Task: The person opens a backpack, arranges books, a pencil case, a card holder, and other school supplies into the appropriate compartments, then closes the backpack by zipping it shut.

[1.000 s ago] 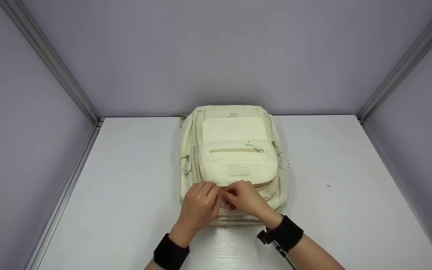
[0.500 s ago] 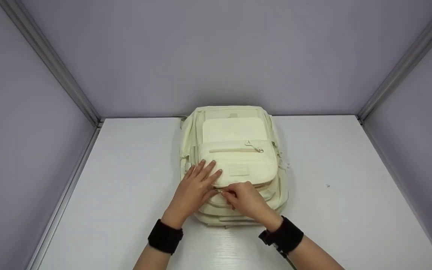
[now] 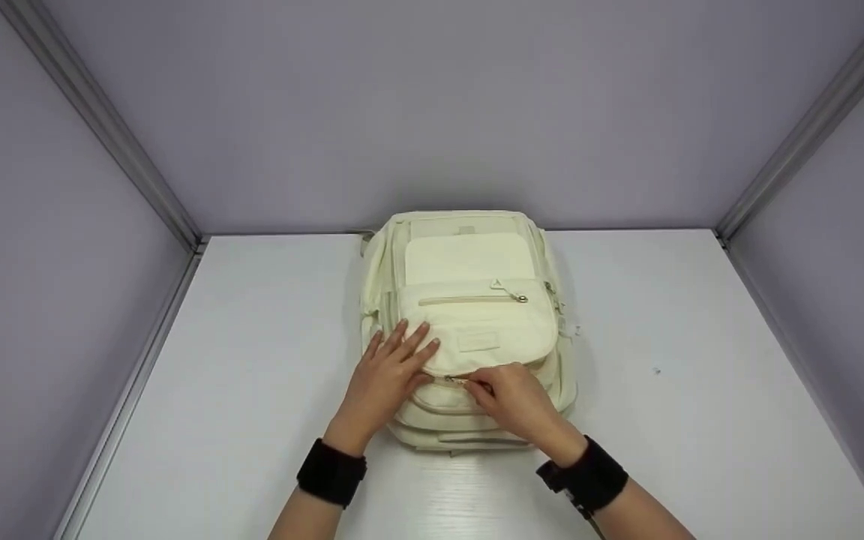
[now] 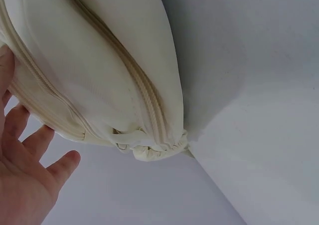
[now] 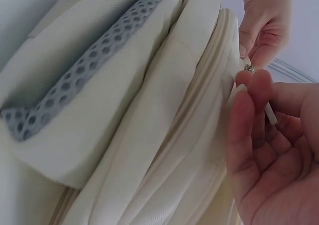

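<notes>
A cream backpack (image 3: pixel 469 259) lies front side up on the white table, its top toward the back wall. My left hand (image 3: pixel 383 382) rests with fingers spread on the left of the front pocket, its thumb by the pocket's lower zip. My right hand (image 3: pixel 516 401) pinches the pull of that zip, just right of the slider (image 3: pixel 450 379). In the right wrist view the pull tab (image 5: pixel 270 114) shows between the curled fingers, and the left thumb touches beside the slider. The left wrist view shows the left fingers (image 4: pixel 37 142) straight against the bag's side.
A second zip (image 3: pixel 469 301) with a dangling pull crosses the pocket higher up. Small clear scraps (image 3: pixel 655 370) lie on the white table (image 3: pixel 702 450) to the right. Grey panels (image 3: pixel 462 112) enclose the back and both sides.
My left hand has let go of the spot by the zip and spread flat on the pocket. My right hand has moved rightward with the zip pull, and the slider has shifted right.
</notes>
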Motion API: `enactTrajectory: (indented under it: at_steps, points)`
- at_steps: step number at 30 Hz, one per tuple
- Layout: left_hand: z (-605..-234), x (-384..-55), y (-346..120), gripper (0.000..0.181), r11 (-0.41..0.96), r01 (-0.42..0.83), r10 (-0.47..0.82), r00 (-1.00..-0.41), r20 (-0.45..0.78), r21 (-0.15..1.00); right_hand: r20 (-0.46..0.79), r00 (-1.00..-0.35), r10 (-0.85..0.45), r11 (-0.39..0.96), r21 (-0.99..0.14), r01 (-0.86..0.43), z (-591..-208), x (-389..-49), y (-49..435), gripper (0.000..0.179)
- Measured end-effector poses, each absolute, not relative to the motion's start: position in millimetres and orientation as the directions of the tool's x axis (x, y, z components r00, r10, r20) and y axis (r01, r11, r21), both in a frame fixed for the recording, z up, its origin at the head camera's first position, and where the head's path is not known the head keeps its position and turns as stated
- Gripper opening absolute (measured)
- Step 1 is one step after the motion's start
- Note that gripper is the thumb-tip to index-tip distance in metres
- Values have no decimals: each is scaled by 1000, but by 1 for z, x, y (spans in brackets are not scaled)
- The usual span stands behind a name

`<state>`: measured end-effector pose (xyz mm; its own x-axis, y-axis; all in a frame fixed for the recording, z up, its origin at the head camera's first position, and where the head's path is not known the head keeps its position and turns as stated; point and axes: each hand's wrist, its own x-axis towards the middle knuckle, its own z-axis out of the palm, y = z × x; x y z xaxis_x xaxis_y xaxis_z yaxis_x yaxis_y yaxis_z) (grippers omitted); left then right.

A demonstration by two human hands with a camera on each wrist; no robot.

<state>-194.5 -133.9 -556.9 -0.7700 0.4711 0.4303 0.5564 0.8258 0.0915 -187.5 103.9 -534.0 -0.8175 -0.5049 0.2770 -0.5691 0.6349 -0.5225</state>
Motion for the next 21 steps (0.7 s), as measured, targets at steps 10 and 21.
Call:
enactTrajectory:
  at_steps: [10,21]
  points:
    - [-556,-194,-134,54,821,559,469,-776,421,117,252,-842,-476,657,-534,-532,-535,-188,134,12]
    - [-555,-193,-133,53,820,555,465,-790,399,142,239,-881,-409,713,-519,-472,-539,-191,173,6]
